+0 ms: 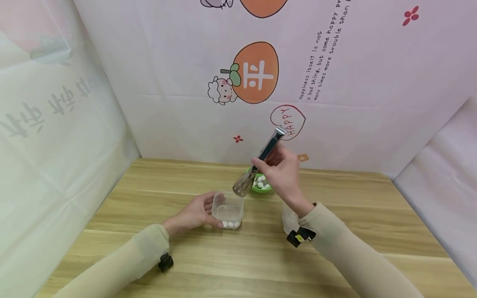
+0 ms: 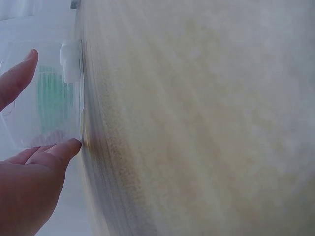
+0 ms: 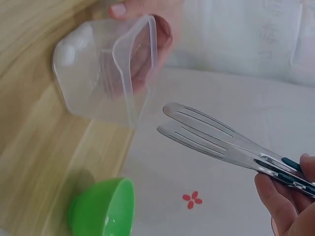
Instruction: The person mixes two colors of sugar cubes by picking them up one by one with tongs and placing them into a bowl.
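My left hand (image 1: 193, 212) holds a clear plastic container (image 1: 228, 207) on the table, thumb at the near side and fingers at the far side. Several small white pieces (image 1: 230, 224) lie on its floor along the near edge. Above and right of the container, my right hand (image 1: 285, 174) grips metal food tongs (image 3: 211, 135) with dark handle inlays. The slotted tips point down toward the container's rim, slightly apart, and nothing shows between them. Behind the tongs stands a green bowl (image 1: 262, 190), holding more white pieces (image 1: 261, 182).
A second clear container (image 1: 288, 219) stands under my right wrist, partly hidden by it. The wooden table (image 1: 246, 265) ends at a printed white backdrop (image 1: 179, 124), with pale sheets at both sides.
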Demonstrator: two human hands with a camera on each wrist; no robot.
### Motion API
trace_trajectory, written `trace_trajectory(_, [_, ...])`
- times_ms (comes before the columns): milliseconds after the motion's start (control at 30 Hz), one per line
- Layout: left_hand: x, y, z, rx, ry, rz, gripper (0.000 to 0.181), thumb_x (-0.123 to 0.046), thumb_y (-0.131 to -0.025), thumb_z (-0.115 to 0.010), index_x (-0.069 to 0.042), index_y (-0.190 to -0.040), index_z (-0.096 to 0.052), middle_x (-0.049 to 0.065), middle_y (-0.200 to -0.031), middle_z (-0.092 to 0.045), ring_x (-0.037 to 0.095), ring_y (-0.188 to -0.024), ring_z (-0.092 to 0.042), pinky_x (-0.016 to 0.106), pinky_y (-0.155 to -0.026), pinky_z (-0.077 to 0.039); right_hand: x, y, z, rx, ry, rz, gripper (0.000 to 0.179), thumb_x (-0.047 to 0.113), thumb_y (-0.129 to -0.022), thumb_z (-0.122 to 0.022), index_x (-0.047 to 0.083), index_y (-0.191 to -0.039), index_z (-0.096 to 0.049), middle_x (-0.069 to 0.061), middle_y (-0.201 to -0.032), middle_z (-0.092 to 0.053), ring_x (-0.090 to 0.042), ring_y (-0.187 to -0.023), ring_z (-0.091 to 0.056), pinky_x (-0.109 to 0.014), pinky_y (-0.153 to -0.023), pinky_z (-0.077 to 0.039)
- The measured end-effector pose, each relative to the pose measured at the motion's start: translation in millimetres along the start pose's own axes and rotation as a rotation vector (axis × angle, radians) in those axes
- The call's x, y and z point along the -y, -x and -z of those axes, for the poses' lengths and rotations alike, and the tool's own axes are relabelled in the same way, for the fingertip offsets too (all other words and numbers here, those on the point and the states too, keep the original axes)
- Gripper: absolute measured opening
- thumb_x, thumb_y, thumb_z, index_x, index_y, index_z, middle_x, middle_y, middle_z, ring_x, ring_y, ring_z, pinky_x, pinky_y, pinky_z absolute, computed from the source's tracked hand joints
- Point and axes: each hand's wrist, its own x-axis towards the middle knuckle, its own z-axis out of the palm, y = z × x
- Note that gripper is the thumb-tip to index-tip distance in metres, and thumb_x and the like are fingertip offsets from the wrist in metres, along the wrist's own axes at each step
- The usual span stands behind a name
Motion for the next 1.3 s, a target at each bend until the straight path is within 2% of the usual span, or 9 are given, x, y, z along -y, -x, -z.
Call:
trace_trajectory(300, [1.0,-1.3,0.2,-0.003,-0.022,-0.011,0.100,0.003,-0.079,-0.090,0.012,-0.159,-0.029,0.028,-0.157,-0.044,0.044,-0.145,-0.043,0.049,-0.120,-0.039,-1.4,17.3,-20.9,0.099,0.002,0.013,0.020,0.003,-0.087,-0.087,0.005,-0.095,-0.068,-0.005,-0.078,-0.071,-0.021,-0.066,-0.066,-0.025,-0.058,-0.054])
trace_trajectory(467, [1.3,-0.4,0.4,-0.003,-0.031,-0.008,0.099,0.001,-0.080,-0.090,0.010,-0.159,-0.030,0.026,-0.157,-0.047,0.042,-0.145,-0.045,0.050,-0.120,-0.039,-4.9,24.0,-28.6,0.190,0.026,-0.037,0.022,0.006,-0.086,-0.087,0.009,-0.093,-0.066,-0.002,-0.077,-0.069,-0.019,-0.067,-0.066,-0.027,-0.056,-0.053])
trace_trajectory(733, [2.3,-0.2,0.0,-0.008,-0.046,-0.002,0.099,-0.001,-0.080,-0.091,0.008,-0.159,-0.033,0.022,-0.153,-0.052,0.040,-0.143,-0.048,0.049,-0.117,-0.043,-11.0,29.3,-36.6,0.297,0.037,-0.107,0.021,0.009,-0.087,-0.087,0.010,-0.096,-0.068,-0.001,-0.078,-0.069,-0.019,-0.069,-0.068,-0.030,-0.059,-0.057])
trace_trajectory(833, [2.2,-0.5,-0.2,-0.004,-0.045,0.002,0.099,-0.002,-0.079,-0.091,0.006,-0.159,-0.033,0.020,-0.153,-0.053,0.039,-0.142,-0.049,0.047,-0.117,-0.044,-11.4,29.6,-38.6,0.315,0.047,-0.116,0.021,0.009,-0.088,-0.087,0.010,-0.097,-0.068,-0.001,-0.079,-0.069,-0.019,-0.069,-0.068,-0.031,-0.060,-0.057])
trace_trajectory(1033, [1.5,0.2,0.3,0.004,-0.052,-0.016,0.099,-0.002,-0.081,-0.091,0.009,-0.159,-0.031,0.025,-0.155,-0.049,0.042,-0.143,-0.047,0.048,-0.117,-0.044,-14.8,28.7,-41.9,0.336,0.073,-0.127,0.022,0.008,-0.087,-0.087,0.009,-0.097,-0.068,-0.001,-0.080,-0.069,-0.019,-0.069,-0.066,-0.031,-0.061,-0.058])
trace_trajectory(1300, [0.0,0.7,0.1,0.002,-0.042,-0.002,0.098,-0.001,-0.081,-0.090,0.008,-0.160,-0.031,0.025,-0.157,-0.047,0.041,-0.144,-0.046,0.049,-0.118,-0.042,-17.2,27.8,-44.6,0.337,0.069,-0.148,0.021,0.006,-0.087,-0.087,0.009,-0.096,-0.068,-0.002,-0.081,-0.068,-0.021,-0.070,-0.066,-0.033,-0.063,-0.060])
